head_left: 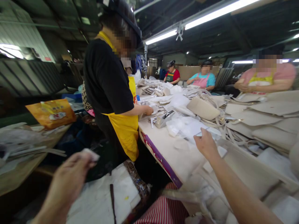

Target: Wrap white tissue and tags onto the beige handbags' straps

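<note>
My left hand (70,174) is raised over the gap beside the table, fingers pinched on a small white scrap (90,154). My right hand (205,143) reaches forward over the white work table (163,146), its fingers curled at the edge of a thin white sheet (189,126); its fingers are mostly hidden behind the back of the hand. Beige cloth bags (268,124) with straps lie piled just right of that hand.
A person in a black shirt and yellow apron (112,93) stands at the table's left edge, hands on the table. A tape dispenser (163,119) sits nearby. Three more people sit at the far side. A side table with an orange bag (52,113) stands at left.
</note>
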